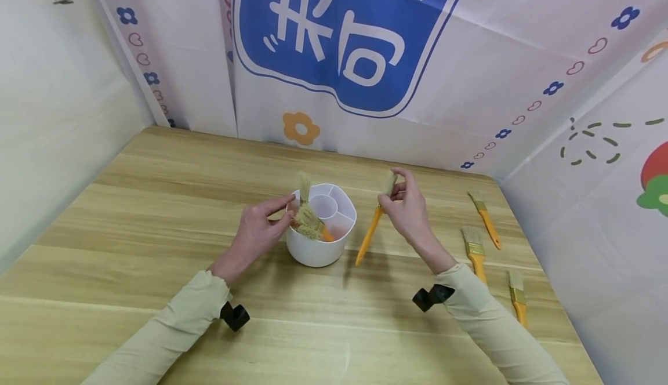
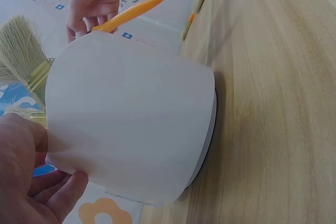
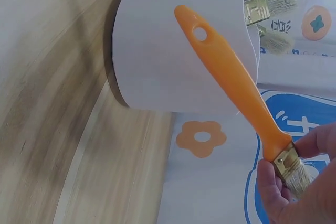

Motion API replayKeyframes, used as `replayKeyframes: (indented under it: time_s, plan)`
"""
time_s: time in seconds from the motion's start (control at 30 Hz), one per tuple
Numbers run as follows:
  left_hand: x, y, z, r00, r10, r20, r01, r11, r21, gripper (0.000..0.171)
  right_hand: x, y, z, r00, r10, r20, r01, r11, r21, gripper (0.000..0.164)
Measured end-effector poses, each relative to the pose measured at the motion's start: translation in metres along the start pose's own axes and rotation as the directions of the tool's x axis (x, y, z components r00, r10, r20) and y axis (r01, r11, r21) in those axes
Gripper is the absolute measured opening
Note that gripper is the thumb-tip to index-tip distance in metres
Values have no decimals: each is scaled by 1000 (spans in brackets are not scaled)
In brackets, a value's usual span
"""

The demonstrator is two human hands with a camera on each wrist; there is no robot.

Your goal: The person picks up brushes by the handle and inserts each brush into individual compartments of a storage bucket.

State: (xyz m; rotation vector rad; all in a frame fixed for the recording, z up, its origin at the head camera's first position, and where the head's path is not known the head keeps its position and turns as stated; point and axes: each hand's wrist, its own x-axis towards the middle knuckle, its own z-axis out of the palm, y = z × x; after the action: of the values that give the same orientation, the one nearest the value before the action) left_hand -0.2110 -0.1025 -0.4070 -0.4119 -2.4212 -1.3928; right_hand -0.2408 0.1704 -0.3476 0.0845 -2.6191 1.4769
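A white round organizer (image 1: 315, 251) with divided compartments stands upright on the wooden table. Bristle-up paintbrushes (image 1: 309, 221) lean in its left side, and three brush heads show in the right wrist view. At the organizer's left rim, my left hand (image 1: 259, 226) grips the wall beside these brushes, its fingertips (image 2: 71, 190) against the outside. To the right of the organizer, my right hand (image 1: 409, 205) pinches another paintbrush (image 3: 231, 80) by its metal collar and bristles. This brush's orange handle points down and toward the organizer, crossing in front of it in the right wrist view.
Three more orange-handled paintbrushes lie at the table's right: a narrow brush (image 1: 486, 222) farthest back, a wider brush (image 1: 475, 251) and another brush (image 1: 517, 299) nearer the front. Printed white cloth (image 1: 193, 92) walls the table's back and sides.
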Motion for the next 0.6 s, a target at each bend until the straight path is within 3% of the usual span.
replayKeyframes:
  time_s: [0.27,0.6]
  plan:
    - [0,-2,1,1000,-2,-6,2,1000,-13,32,1,-3,2,996,-42,-72,48,996,76,56]
    - [0,-1,-1,1000,-8,11,9,1000,-11,33,-2,-13,3,990,-77,-121,103,968,228,57]
